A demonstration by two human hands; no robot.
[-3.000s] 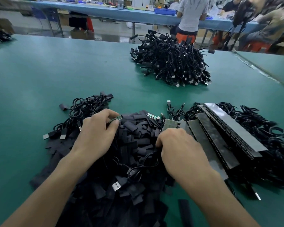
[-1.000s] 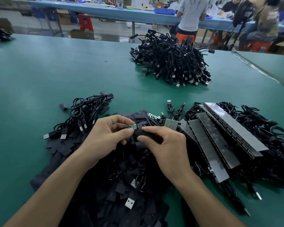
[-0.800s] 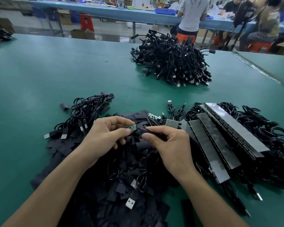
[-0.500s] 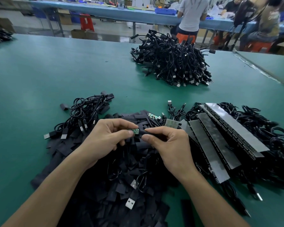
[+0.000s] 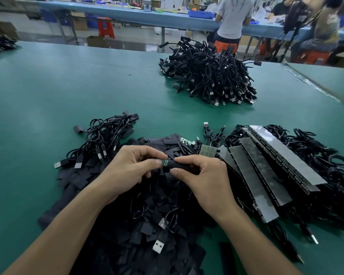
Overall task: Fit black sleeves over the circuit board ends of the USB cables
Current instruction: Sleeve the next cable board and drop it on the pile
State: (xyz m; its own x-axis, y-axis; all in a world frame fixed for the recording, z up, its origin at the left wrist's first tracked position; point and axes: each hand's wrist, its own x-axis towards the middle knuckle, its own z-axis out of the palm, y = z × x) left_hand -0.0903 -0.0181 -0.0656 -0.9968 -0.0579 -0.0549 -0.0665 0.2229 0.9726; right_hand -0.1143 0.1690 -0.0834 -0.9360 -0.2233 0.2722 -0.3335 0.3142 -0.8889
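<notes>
Since half a second ago, more of the circuit board point(image 5: 164, 162) is being covered by the black sleeve point(image 5: 177, 165). The board is being pinched by the left hand point(image 5: 127, 171); the sleeve, lying lengthwise rightward, is being gripped by the right hand point(image 5: 205, 181), probably halfway on.

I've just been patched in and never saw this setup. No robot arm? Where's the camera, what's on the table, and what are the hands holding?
No machine here: a person works bare-handed, and the single view comes from a camera on their head, looking down. The left hand pinches a small green circuit board; the right hand grips a black sleeve partly over it. Beneath lie loose sleeves on a green table, cable strips right, a cable heap beyond.
</notes>
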